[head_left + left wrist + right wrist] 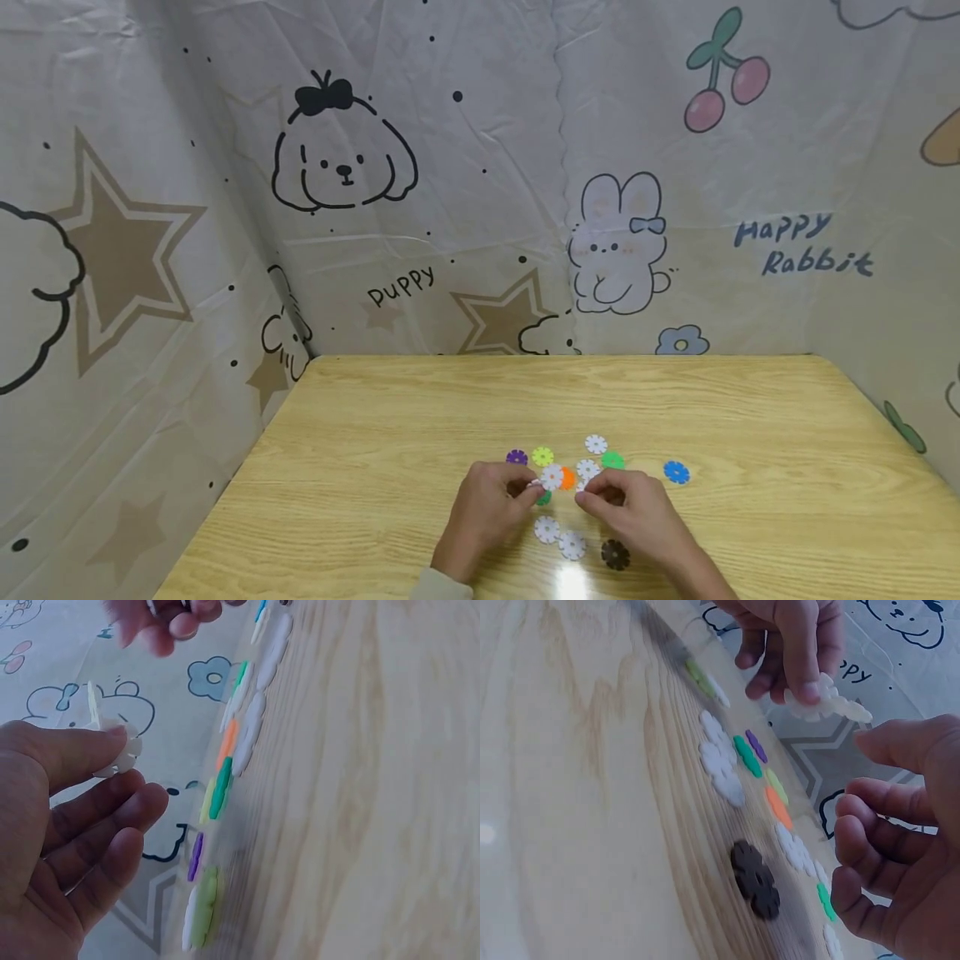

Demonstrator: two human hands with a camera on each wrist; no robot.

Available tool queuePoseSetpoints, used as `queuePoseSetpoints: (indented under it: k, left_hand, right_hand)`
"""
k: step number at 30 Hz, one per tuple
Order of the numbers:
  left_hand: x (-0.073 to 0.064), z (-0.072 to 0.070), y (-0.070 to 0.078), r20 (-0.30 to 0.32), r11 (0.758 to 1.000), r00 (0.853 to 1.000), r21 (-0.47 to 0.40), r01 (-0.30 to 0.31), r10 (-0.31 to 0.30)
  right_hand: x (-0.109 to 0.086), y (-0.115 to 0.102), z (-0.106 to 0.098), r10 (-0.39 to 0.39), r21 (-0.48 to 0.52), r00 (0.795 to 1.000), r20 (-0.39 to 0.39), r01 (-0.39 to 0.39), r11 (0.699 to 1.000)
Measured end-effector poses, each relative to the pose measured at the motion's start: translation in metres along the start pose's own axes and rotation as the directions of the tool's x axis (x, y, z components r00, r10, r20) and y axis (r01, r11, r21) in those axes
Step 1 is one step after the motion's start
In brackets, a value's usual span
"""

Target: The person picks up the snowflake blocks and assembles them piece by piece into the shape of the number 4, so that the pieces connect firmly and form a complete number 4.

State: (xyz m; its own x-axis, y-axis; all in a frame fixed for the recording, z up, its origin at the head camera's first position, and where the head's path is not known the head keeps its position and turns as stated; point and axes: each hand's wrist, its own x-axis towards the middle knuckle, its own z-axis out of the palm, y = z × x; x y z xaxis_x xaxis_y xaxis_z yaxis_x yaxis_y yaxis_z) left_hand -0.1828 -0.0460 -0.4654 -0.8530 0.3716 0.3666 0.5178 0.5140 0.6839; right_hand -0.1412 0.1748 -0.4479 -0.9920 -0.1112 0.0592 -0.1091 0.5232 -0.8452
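My left hand [491,504] pinches two white notched plastic discs [120,750] between thumb and forefinger, slotted together at an angle and held above the table. Facing it, my right hand [637,508] hovers with loosely bent fingers; its thumb [892,742] is close to the joined discs, and no piece shows in its grasp. Beneath and between the hands lie an orange disc [567,478] and a dark green disc [544,498], both partly covered. Nearer the front are two white discs [547,529] and a dark brown one [616,554].
Behind the hands, a purple disc [517,457], a yellow one [543,456], a bright green one [612,460] and more white ones [596,444] lie flat on the wooden table [360,433]. A blue disc [677,472] sits farther right. Printed cloth [450,167] hangs around the table.
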Motion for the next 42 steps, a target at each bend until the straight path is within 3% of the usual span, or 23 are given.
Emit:
queuePoseSetpoints:
  k: [9,13,22,29,42]
  left_hand:
    - [-0.003,-0.005,-0.002,-0.022,1.0,0.999,-0.006,0.025,-0.025]
    - [-0.005,-0.006,-0.004,-0.043,1.0,0.999,0.004,0.028,-0.027]
    - [-0.006,-0.008,-0.008,-0.053,0.998,0.998,-0.061,0.035,-0.039]
    - [-0.009,-0.011,-0.009,-0.012,0.992,0.996,-0.098,0.084,-0.086]
    - [-0.011,-0.016,-0.01,0.044,0.983,0.994,-0.151,0.106,-0.101]
  right_hand:
    - [-0.009,0.007,-0.01,-0.023,-0.098,1.0,0.0,0.023,0.995]
    - [-0.012,0.011,-0.015,-0.05,-0.134,0.998,0.032,0.054,0.99]
    - [-0.015,0.02,-0.021,-0.103,-0.181,0.987,0.12,0.124,0.976]
    - [-0.019,0.025,-0.021,-0.104,-0.224,0.976,0.193,0.147,0.963]
    - [-0.019,0.027,-0.019,-0.036,-0.281,0.965,0.258,0.111,0.953]
